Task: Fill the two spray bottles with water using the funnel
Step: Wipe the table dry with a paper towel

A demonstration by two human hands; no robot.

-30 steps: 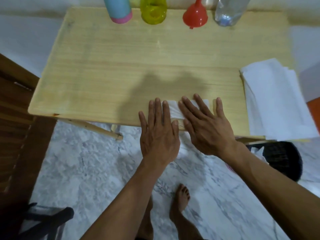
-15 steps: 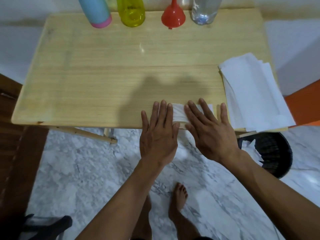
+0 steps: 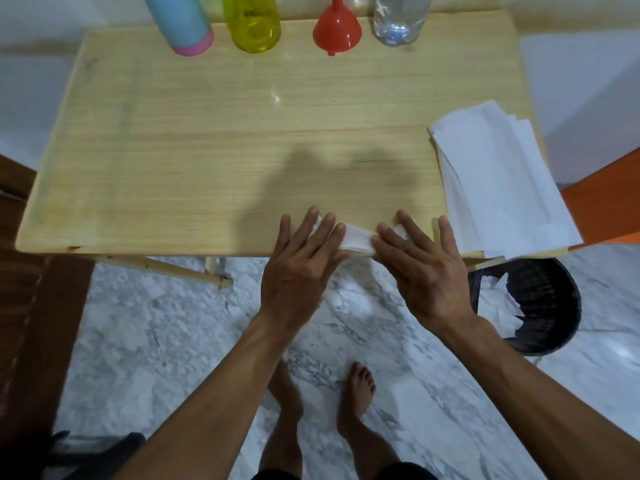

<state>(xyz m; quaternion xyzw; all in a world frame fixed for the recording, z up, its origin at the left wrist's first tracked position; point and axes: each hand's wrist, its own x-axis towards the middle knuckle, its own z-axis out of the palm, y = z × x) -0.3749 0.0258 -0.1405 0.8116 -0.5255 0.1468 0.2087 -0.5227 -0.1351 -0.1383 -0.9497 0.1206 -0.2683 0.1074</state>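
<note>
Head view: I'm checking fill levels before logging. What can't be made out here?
- Blue bottle, yellow bottle, clear bottle: tops cut off by the frame's upper edge; fill levels unreadable.
- Folded tissue: ends covered by left hand and right hand.

At 6 o'clock on the counter [image 3: 173, 150], the left hand [image 3: 301, 268] and right hand [image 3: 419, 268] press flat on a folded tissue [image 3: 356, 239] at the near edge, fingers [image 3: 323, 226] straight. At 12 o'clock stand a blue bottle [image 3: 180, 22], yellow bottle [image 3: 252, 26], red funnel [image 3: 337, 31] (spout up) and clear bottle [image 3: 398, 22]. At 3 o'clock lies a paper stack [image 3: 498, 181]; a dark bin [image 3: 533, 306] sits on the floor at 4 o'clock.
</note>
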